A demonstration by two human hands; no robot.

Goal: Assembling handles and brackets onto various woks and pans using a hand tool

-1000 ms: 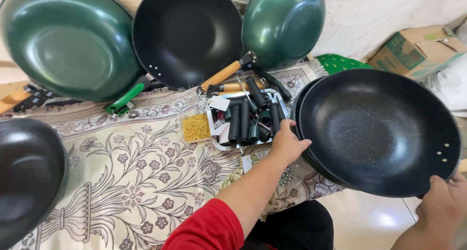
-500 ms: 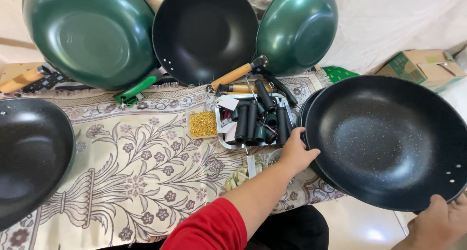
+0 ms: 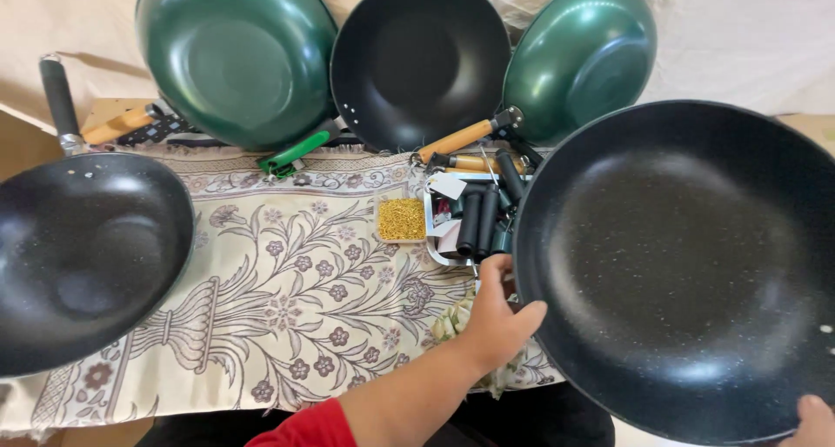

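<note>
Black and speckled, the large pan [image 3: 687, 264] fills the right side of the view, tilted up toward the camera, its rim overlapping the right edge of the floral cloth [image 3: 287, 299] on the desk. Left of the pan sits a metal tray [image 3: 444, 230] of black cylindrical handles [image 3: 478, 221], and just left of that tray a small square dish of yellow pieces [image 3: 402, 219]. Behind the tray lean three more pans: a green one [image 3: 235, 56] farthest from the large pan, a black one [image 3: 417, 60] in the middle with a wooden handle [image 3: 457, 140], and a second green one [image 3: 581, 56] nearest it. A green handle [image 3: 296, 156] lies below the far green pan. Another black pan [image 3: 83, 256] rests on the cloth's far left edge, cut off by the frame.

The large pan's right and lower rim run out of view, and it hides part of the tray.

The left hand [image 3: 497, 316], on a red-sleeved arm, has its grip pressed against the pan's left rim, thumb on the inner edge, fingers behind and unseen. The right hand [image 3: 813, 421] shows only a bit at the pan's lower right rim; its grip touches the rim, but how tightly cannot be told.
</note>
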